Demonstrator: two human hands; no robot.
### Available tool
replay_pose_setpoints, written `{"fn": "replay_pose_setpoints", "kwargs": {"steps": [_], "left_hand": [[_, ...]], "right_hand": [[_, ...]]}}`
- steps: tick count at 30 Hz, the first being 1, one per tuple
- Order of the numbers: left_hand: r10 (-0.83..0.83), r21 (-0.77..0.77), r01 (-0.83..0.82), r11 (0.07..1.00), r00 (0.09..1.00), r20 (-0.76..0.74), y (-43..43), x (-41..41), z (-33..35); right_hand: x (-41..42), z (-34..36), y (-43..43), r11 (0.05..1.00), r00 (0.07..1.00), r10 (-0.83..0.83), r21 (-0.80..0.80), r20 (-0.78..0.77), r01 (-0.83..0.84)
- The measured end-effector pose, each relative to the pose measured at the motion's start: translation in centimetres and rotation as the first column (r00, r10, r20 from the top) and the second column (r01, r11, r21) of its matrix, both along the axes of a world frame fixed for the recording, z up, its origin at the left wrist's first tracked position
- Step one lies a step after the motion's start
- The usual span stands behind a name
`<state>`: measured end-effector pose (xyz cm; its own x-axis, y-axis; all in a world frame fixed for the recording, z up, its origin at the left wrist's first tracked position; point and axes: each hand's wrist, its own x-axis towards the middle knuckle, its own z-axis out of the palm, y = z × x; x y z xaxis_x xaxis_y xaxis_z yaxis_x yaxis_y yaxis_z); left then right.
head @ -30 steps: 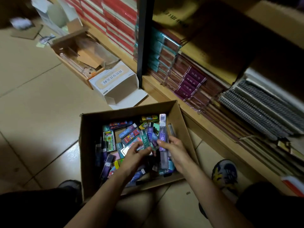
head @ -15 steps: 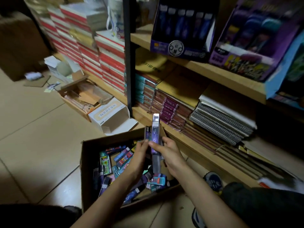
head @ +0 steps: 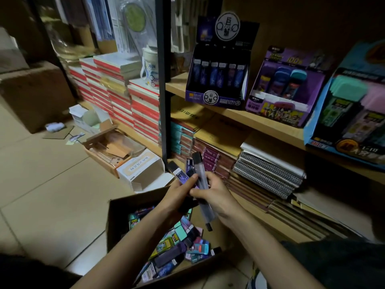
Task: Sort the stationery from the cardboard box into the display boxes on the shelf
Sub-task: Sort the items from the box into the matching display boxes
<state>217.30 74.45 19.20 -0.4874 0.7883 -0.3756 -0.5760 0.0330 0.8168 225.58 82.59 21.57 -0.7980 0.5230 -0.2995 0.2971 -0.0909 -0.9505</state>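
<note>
An open cardboard box (head: 116, 217) stands on the floor, filled with several small stationery packs (head: 177, 245). Above it my left hand (head: 179, 195) pinches a purple lead-refill pack (head: 182, 176). My right hand (head: 214, 195) grips a long grey slim pack (head: 201, 176) that points up and away, with another purple pack behind it. On the wooden shelf above stand display boxes: a dark purple one (head: 218, 80) holding matching slim packs, a purple eraser box (head: 285, 88), and a blue box (head: 350, 109) at the right.
A black shelf post (head: 163, 80) rises left of my hands. Stacked notebooks (head: 268, 170) fill the lower shelf. Red-edged book piles (head: 120, 90) stand left. On the tiled floor lie a white open carton (head: 141, 170) and a tray of cardboard scraps (head: 112, 147).
Both hands lifted out of the cardboard box with the slim packs and rose toward the shelf. My view tilted up, bringing the display boxes into sight.
</note>
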Motion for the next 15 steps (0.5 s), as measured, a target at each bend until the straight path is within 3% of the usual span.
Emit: {"fn": "replay_pose_setpoints", "kwargs": {"steps": [4, 9, 15], "left_hand": [[-0.032, 0.023, 0.034, 0.999, 0.996, -0.086, 0.0, -0.6, 1.0], [-0.024, 0.050, 0.034, 0.998, 0.982, -0.185, 0.5, -1.3, 3.5], [-0.014, 0.086, 0.042, 0.995, 0.952, -0.304, 1.8, -3.7, 6.6]], "right_hand": [[0.4, 1.0, 0.1, 0.993, 0.996, -0.035, -0.114, -0.077, 0.026], [0.0, 3.2, 0.8, 0.992, 0.982, -0.122, -0.052, -0.144, 0.116], [-1.2, 6.4, 2.1, 0.980, 0.956, -0.181, -0.122, -0.231, 0.156]]}}
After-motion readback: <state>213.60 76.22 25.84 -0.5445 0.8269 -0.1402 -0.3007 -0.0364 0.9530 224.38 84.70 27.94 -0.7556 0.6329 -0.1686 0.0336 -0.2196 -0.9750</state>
